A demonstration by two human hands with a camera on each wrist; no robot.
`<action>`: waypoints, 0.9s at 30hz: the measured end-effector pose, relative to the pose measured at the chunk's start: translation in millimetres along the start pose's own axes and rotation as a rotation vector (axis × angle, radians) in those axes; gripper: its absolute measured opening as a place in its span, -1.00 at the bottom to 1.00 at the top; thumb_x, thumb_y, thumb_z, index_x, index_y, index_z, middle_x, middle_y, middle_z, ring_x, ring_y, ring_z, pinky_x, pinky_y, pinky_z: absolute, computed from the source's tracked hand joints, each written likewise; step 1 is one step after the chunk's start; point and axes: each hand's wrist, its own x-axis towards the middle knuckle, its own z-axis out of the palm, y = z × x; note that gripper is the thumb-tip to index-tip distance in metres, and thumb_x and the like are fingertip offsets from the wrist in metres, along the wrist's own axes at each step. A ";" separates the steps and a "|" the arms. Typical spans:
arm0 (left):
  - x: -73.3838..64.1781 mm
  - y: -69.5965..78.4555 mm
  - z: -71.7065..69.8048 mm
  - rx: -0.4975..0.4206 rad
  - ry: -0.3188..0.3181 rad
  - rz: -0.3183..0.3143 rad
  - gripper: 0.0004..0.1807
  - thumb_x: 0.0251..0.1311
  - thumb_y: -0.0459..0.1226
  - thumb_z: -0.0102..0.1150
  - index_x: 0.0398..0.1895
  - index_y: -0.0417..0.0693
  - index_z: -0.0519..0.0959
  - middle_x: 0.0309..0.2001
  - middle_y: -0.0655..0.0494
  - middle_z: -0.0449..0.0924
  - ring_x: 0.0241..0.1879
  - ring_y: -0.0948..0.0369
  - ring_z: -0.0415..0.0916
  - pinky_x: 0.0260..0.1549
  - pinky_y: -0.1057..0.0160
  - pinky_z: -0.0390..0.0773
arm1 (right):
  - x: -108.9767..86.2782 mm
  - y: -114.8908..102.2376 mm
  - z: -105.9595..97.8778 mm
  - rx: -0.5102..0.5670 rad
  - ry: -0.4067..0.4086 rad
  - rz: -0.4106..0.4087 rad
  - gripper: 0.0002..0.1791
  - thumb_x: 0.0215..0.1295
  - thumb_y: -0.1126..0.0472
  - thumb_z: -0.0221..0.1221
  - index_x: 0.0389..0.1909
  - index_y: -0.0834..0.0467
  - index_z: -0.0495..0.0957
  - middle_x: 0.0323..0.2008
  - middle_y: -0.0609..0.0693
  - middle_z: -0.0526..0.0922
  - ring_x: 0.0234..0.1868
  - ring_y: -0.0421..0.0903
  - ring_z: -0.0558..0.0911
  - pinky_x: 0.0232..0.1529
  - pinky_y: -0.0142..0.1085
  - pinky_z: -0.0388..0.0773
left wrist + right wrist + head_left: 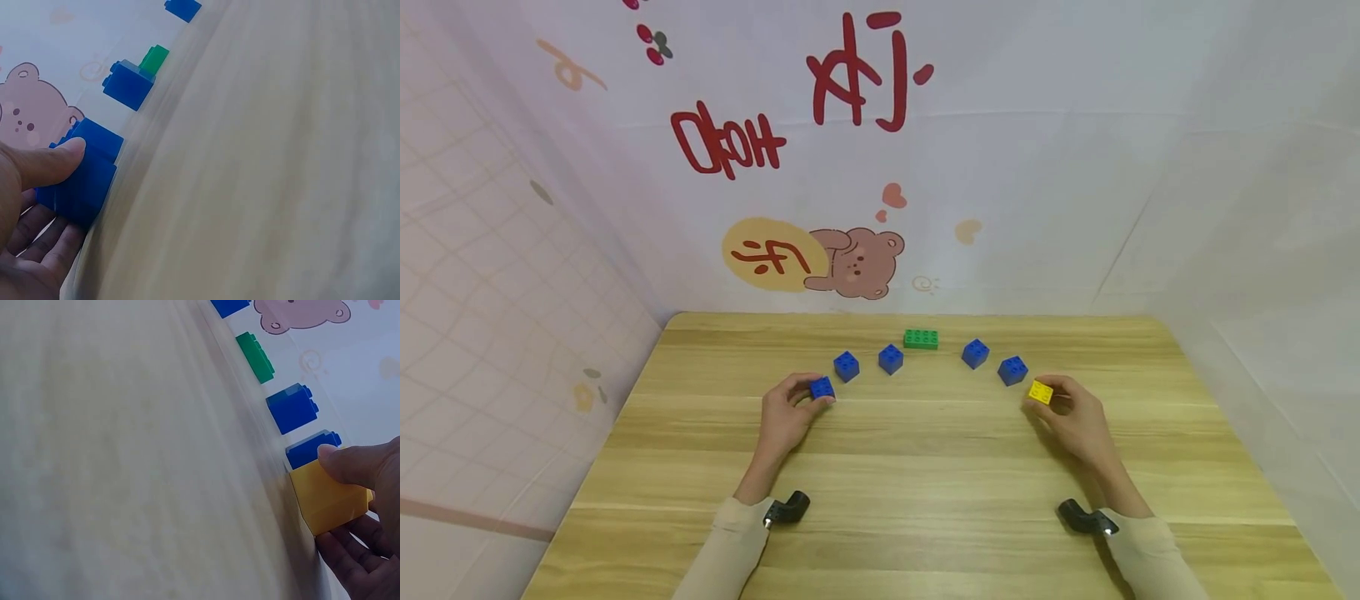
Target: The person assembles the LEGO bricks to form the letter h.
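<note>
My left hand (786, 417) pinches a blue brick (822, 389) between thumb and fingers at the left end of a curved row. In the left wrist view the thumb lies over the face of this blue brick (78, 190), with another blue brick just behind it. At the row's right end my right hand (1075, 414) grips a yellow brick (1041, 392). The right wrist view shows the yellow brick (331, 494) with the thumb on its upper edge and fingers below. Close beyond it sits a blue brick (1012, 371).
Between the hands stand a blue brick (847, 367), a second blue brick (891, 359), a flat, longer green brick (921, 339) at the back and another blue brick (975, 353). The wooden table (910, 483) meets a printed white curtain (1037, 167) behind.
</note>
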 end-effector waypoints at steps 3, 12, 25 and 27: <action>-0.3 -0.2 2.3 -0.005 -0.003 -0.002 -0.57 0.06 -0.42 0.53 0.04 -0.24 0.67 0.07 -0.23 0.69 0.03 -0.08 0.70 0.10 0.13 0.71 | 1.0 -1.0 1.8 -0.001 0.002 -0.002 -0.51 0.27 0.11 0.44 0.16 0.19 0.57 0.08 0.18 0.69 -0.03 -0.40 0.54 -0.04 -0.73 0.51; -0.7 1.0 8.1 -0.017 -0.016 -0.010 -0.58 0.07 -0.44 0.52 0.04 -0.24 0.67 0.08 -0.22 0.69 0.04 -0.07 0.70 0.11 0.14 0.70 | 0.7 -3.6 7.0 0.021 -0.009 0.004 -0.48 0.23 0.15 0.46 0.17 0.20 0.58 0.09 0.21 0.69 0.06 0.07 0.68 -0.02 -0.74 0.50; -3.5 3.1 18.3 -0.031 -0.014 0.019 -0.57 0.03 -0.46 0.53 0.02 -0.27 0.67 0.05 -0.24 0.69 0.02 -0.05 0.71 0.09 0.24 0.71 | 1.4 -7.8 11.7 0.052 -0.052 0.009 -0.49 0.25 0.12 0.45 0.17 0.19 0.58 0.11 0.20 0.68 0.09 0.14 0.69 0.00 -0.69 0.53; -4.2 4.3 19.9 -0.032 -0.018 0.017 -0.56 0.02 -0.47 0.54 0.03 -0.27 0.66 0.06 -0.24 0.69 0.02 -0.06 0.70 0.10 0.22 0.71 | 1.4 -9.3 12.1 0.057 -0.057 0.010 -0.49 0.25 0.12 0.45 0.17 0.19 0.57 0.11 0.20 0.68 0.08 0.15 0.69 -0.01 -0.69 0.53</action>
